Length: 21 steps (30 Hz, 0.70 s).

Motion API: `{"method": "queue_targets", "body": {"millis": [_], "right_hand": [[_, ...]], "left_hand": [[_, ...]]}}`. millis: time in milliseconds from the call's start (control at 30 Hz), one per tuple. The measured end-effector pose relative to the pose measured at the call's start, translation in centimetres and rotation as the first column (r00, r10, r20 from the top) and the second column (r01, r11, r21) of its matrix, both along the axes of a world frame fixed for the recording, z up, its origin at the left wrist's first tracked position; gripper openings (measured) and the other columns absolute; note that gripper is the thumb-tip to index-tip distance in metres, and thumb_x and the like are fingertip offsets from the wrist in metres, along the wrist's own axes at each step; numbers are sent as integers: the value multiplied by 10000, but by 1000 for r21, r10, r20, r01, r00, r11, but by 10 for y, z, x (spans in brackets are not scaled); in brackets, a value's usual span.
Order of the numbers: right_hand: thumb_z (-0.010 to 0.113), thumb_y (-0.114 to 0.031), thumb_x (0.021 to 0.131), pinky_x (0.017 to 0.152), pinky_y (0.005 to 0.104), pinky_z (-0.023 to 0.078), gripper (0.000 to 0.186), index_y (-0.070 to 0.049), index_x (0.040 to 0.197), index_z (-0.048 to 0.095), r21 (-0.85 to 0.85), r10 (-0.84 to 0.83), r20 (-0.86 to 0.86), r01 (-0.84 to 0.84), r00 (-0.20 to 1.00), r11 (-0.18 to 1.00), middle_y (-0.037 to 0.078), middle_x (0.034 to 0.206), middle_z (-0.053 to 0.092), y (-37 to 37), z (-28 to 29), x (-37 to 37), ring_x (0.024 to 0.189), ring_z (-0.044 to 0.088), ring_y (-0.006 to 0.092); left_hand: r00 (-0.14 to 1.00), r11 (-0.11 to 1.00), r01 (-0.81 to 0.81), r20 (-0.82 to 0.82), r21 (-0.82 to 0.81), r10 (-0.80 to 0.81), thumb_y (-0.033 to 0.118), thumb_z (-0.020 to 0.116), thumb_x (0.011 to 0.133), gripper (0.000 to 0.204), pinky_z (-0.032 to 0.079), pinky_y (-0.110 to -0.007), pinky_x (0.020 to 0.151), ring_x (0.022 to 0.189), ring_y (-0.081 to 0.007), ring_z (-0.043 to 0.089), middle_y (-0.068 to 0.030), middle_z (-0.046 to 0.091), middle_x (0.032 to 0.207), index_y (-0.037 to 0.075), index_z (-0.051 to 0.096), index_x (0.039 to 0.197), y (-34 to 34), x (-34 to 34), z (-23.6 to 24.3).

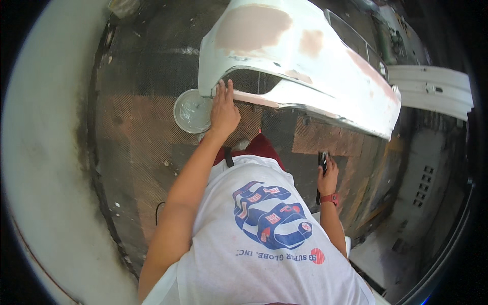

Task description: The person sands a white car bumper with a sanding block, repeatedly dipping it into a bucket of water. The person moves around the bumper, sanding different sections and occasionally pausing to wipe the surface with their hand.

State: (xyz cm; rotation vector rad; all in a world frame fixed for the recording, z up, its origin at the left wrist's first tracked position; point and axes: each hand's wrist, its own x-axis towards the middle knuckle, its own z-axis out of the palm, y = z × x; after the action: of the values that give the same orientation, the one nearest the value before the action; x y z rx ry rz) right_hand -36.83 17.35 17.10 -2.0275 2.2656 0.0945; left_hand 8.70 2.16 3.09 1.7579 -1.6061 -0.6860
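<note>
- So, which step is this?
- My read: feeling or steadying the edge of the large white curved body panel [310, 66], mid surface work. Pinkish matte patches [253, 28] on it suggest that. Panel sits in front of the person, upper middle of view. Can't tell what carries it.
- Left side?
- Left hand [224, 108] is at the panel's near left corner, by the dark curved cut-out [251, 80]. Grip released: fingers extended, nothing clasped. Fingertips seem to rest on the edge; pressure unreadable.
- Arm pose?
- Left forearm reaches forward and slightly inward, nearly straight, back of hand up, fingers pointing away from the body.
- And the right?
- Right hand [328, 178] hangs lower, well apart from the panel, out to the side. Grip clenched round a slim black bar-shaped tool [322, 161]; exact kind unclear. Red wristwatch [329, 199] on that wrist.
- What does the next move call for?
- If the tool is meant for the panel: right arm forward and inward, left hand bracing the corner so it doesn't shift.
- Risks?
- Round pale tub of liquid [176, 113] shows just beside the left hand. I'd keep that wrist clear of it. Height gap can't be judged.
</note>
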Motion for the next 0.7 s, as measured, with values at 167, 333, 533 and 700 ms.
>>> {"method": "queue_targets", "body": {"millis": [167, 333, 533, 700], "right_hand": [[807, -201, 980, 1175, 575, 496, 658, -78, 1596, 614, 240, -417, -67, 420, 907, 875, 268, 1449, 677, 193, -80, -74, 1349, 630, 493], [819, -200, 959, 1119, 575, 551, 638, -34, 1551, 649, 283, -663, 12, 633, 749, 720, 320, 1364, 725, 305, -115, -83, 1247, 704, 516], [826, -159, 962, 1118, 561, 553, 642, -29, 1562, 638, 305, -685, 225, 618, 693, 725, 317, 1342, 723, 332, -167, -57, 1257, 697, 514], [811, -146, 976, 1118, 561, 547, 623, -28, 1563, 637, 225, -631, 293, 590, 718, 776, 311, 1344, 722, 325, -181, -39, 1265, 694, 502]], "left_hand": [[928, 958, 243, 253, 149, -275, 62, 664, 950, 904, 206, -655, 1383, 1720, -505, 204, -309, 243, 1843, -22, 299, 1773, -9, -13, 39], [914, 954, 268, 279, 131, -295, 27, 660, 938, 931, 218, -673, 1373, 1708, -532, 205, -345, 227, 1828, -44, 250, 1771, 3, -41, 70], [818, 917, 395, 432, 57, -380, 61, 650, 971, 939, 242, -676, 1360, 1688, -562, 235, -389, 205, 1812, -58, 184, 1777, 2, -92, 89], [796, 910, 381, 442, 163, -413, 110, 650, 1004, 962, 232, -663, 1379, 1722, -484, 222, -244, 203, 1877, 84, 152, 1826, 7, -67, 92]]}}
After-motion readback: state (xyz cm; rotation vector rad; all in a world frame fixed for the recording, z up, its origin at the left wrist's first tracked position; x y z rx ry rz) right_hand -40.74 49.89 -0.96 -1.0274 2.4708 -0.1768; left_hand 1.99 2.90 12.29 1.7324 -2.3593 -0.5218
